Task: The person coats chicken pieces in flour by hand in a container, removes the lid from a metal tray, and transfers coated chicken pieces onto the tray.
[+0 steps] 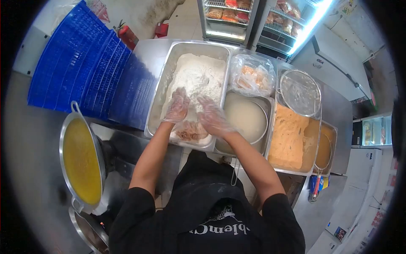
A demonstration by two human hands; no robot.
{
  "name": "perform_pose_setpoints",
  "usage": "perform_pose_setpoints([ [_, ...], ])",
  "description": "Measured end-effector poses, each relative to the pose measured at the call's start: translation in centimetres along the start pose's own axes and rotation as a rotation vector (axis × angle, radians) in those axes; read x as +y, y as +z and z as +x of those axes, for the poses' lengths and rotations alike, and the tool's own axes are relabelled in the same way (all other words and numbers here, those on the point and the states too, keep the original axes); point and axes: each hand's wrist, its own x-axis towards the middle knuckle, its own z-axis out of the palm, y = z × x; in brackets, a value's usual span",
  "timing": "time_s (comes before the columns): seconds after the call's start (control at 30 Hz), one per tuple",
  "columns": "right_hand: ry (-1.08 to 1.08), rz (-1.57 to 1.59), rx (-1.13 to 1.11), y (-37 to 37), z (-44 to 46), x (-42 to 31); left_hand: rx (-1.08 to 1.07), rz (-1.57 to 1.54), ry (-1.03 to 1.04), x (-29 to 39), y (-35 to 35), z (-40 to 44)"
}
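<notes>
Both my hands wear clear plastic gloves and are inside a deep metal tray (154, 106) of white flour (196, 72). My left hand (177, 106) lies on the flour left of the middle, its fingers stretched forward and dusted white. Beside it, my right hand (213, 115) reaches in from the right, fingers extended and tips at the flour. Neither glove shows anything gripped. Brownish flour-coated pieces (192, 131), whose kind I cannot make out, lie at the tray's near end, just below my hands.
Right of the flour stand a pan of cloudy liquid with a sieve (247, 120), a plastic bag (253, 75), a tray of orange coating (289, 137) and a round strainer (300, 92). Blue baskets (76, 63) and a wok of yellow oil (81, 161) are at left.
</notes>
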Motion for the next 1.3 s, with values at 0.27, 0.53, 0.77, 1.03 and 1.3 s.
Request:
perform_pose_setpoints([
  [0.27,0.207,-0.607,-0.169,-0.2,15.7,-0.4,-0.008,0.165,-0.016,-5.5,2.0,11.4],
  [0.53,0.589,-0.213,-0.072,1.5,21.2,6.1,-0.165,-0.036,-0.301,-2.1,-2.1,15.1],
  [0.77,0.786,0.127,-0.086,2.8,18.9,5.4,-0.466,-0.109,-0.532,-1.0,-3.4,16.5],
  [1.03,1.033,0.05,-0.007,0.5,17.7,5.0,-0.423,-0.257,-0.583,0.2,-7.3,14.7],
  [1.3,0.818,-0.016,-0.117,6.9,11.9,3.6,-0.508,0.017,-0.537,-2.4,-4.8,7.8],
])
